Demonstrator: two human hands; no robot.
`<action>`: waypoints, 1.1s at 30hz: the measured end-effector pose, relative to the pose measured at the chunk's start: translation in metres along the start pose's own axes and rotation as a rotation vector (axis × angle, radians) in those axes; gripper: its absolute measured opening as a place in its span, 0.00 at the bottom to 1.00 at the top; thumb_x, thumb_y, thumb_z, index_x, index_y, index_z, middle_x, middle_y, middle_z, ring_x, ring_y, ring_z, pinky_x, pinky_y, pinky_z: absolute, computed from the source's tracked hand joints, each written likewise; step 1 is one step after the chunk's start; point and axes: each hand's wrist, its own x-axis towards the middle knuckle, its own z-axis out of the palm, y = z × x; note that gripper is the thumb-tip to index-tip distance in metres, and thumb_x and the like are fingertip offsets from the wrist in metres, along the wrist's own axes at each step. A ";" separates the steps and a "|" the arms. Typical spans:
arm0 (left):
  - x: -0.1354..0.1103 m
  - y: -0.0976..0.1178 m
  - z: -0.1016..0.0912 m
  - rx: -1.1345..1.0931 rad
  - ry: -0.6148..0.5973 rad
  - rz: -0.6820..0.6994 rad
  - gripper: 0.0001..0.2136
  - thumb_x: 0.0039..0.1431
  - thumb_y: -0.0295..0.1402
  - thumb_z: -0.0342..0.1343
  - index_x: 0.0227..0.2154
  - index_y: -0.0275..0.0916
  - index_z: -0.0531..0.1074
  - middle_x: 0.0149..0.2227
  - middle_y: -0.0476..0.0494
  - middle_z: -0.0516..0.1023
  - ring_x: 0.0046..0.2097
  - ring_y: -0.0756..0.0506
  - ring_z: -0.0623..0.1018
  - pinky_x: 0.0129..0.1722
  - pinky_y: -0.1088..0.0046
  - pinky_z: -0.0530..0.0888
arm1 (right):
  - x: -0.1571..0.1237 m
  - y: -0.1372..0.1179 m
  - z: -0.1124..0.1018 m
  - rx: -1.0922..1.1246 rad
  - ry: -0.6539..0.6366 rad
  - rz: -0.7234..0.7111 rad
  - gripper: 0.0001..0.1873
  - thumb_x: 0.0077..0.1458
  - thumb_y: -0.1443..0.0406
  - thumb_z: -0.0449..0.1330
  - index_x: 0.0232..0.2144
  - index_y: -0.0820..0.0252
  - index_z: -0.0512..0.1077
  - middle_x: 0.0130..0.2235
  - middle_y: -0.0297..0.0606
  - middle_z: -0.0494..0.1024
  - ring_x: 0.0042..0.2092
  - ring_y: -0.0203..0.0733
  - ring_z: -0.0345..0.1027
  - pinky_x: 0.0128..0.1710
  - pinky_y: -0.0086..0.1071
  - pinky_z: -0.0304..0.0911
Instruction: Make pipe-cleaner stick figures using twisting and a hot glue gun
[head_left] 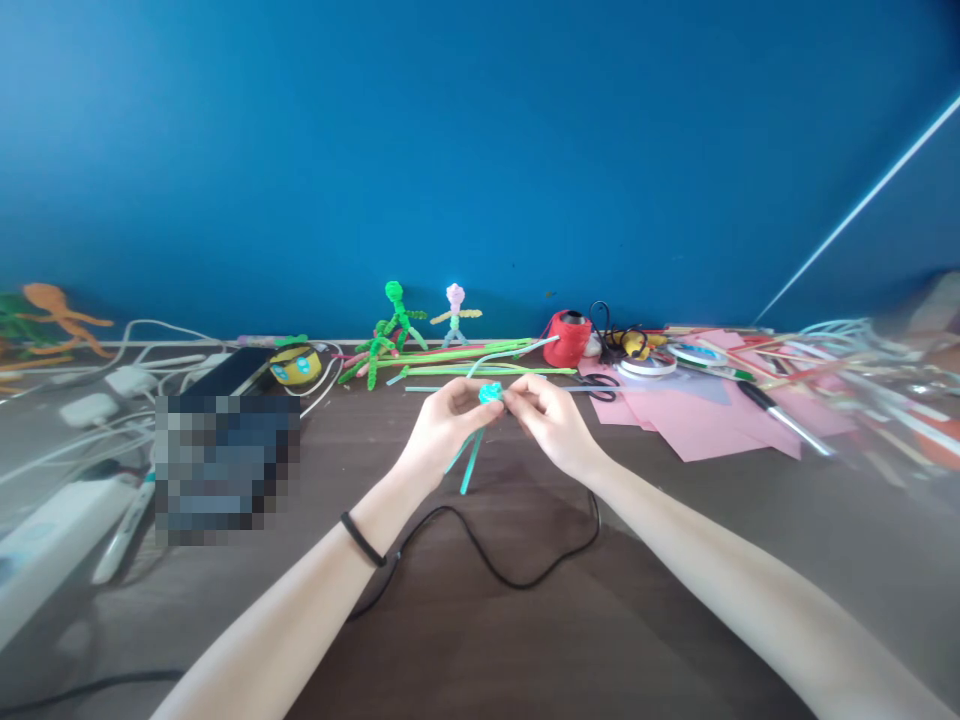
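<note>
Between my two hands, above the middle of the table, is a turquoise pipe cleaner [490, 393] coiled into a small ball. Two straight turquoise ends hang below it, and a paler strand reaches up to the right. My left hand [450, 420] pinches the coil from the left with thumb and fingers. From the right, the fingertips of my right hand [551, 415] are pressed together at the coil's edge. Behind them stand a green pipe-cleaner figure [397, 310] and a pink-headed one [454, 312] against the wall, with loose green pipe cleaners [480, 352] lying in front.
A red thread spool [568, 338], scissors [600, 388] and pink paper sheets [697, 425] lie to the right, with a black marker [784, 418]. A black cable [510, 580] curves below my hands. Left are a yellow tape-like roll [295, 366], white chargers [90, 408] and a power strip [64, 545].
</note>
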 end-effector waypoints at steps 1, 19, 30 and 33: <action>0.000 0.000 0.000 0.015 -0.005 0.002 0.13 0.41 0.33 0.63 0.31 0.34 0.72 0.31 0.45 0.76 0.35 0.49 0.75 0.38 0.73 0.71 | 0.000 -0.001 0.000 -0.022 0.014 -0.010 0.15 0.53 0.55 0.54 0.25 0.61 0.63 0.18 0.27 0.59 0.19 0.29 0.48 0.19 0.26 0.44; 0.000 0.002 -0.006 0.124 -0.114 -0.004 0.16 0.46 0.35 0.59 0.39 0.36 0.74 0.33 0.44 0.77 0.33 0.49 0.73 0.36 0.74 0.70 | 0.002 -0.003 -0.010 0.003 -0.087 -0.013 0.15 0.52 0.56 0.54 0.24 0.62 0.66 0.20 0.29 0.60 0.20 0.28 0.48 0.20 0.27 0.43; 0.001 0.002 -0.006 0.169 -0.155 0.081 0.16 0.46 0.32 0.59 0.39 0.38 0.64 0.29 0.48 0.75 0.32 0.50 0.75 0.35 0.73 0.71 | 0.008 -0.003 -0.018 0.046 -0.203 0.038 0.15 0.50 0.57 0.57 0.20 0.62 0.65 0.16 0.26 0.56 0.18 0.27 0.44 0.19 0.27 0.39; 0.001 0.001 -0.007 0.183 -0.165 0.095 0.12 0.47 0.32 0.59 0.34 0.38 0.63 0.28 0.48 0.74 0.31 0.50 0.75 0.34 0.74 0.71 | 0.009 -0.003 -0.019 0.044 -0.221 0.038 0.15 0.50 0.57 0.57 0.20 0.63 0.65 0.16 0.26 0.56 0.18 0.27 0.44 0.18 0.27 0.38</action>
